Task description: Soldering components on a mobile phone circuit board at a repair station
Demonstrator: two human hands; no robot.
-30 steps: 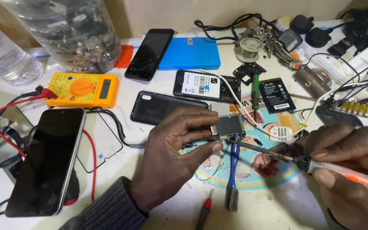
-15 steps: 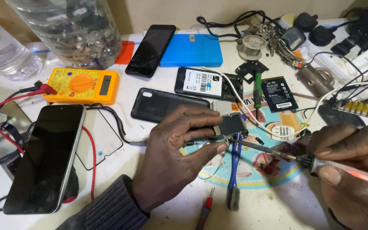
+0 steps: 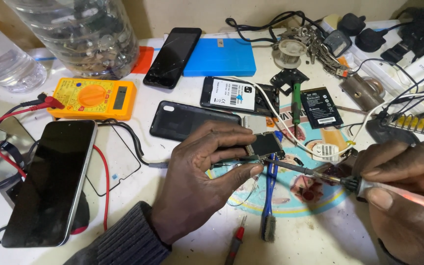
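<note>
Head view, looking down on a cluttered white bench. Left hand (image 3: pixel 197 181) at centre frame, fingers curled narrow, thumb and fingertips pinching a small circuit board (image 3: pixel 263 146) by its edges, held just above the bench. Grey knit sleeve at the wrist, lower centre.

Right hand (image 3: pixel 408 196) at the right edge, closed around the pale handle of a soldering iron (image 3: pixel 330 175); the dark metal tip points left and meets the lower edge of the board, just beside the left thumb.

Under the board: a blue-handled brush (image 3: pixel 270 196) lying upright in the frame on a round colourful mat (image 3: pixel 295 201). A red-handled screwdriver (image 3: pixel 235 240) at the lower centre edge.

Around: yellow multimeter (image 3: pixel 93 98) at upper left with red and black leads; large phone (image 3: pixel 50 179) face up, screen dark, at the left; black phone back cover (image 3: pixel 187 120) just above the left hand; blue flat case (image 3: pixel 219 58) at top centre; loose black battery (image 3: pixel 319 107) right of centre; clear plastic bottle (image 3: pixel 6 64) at the upper left corner.

Against the earlier frames: both hands hold the same grips, and the iron tip stays at the board; the scene has shifted only slightly in the frame.
</note>
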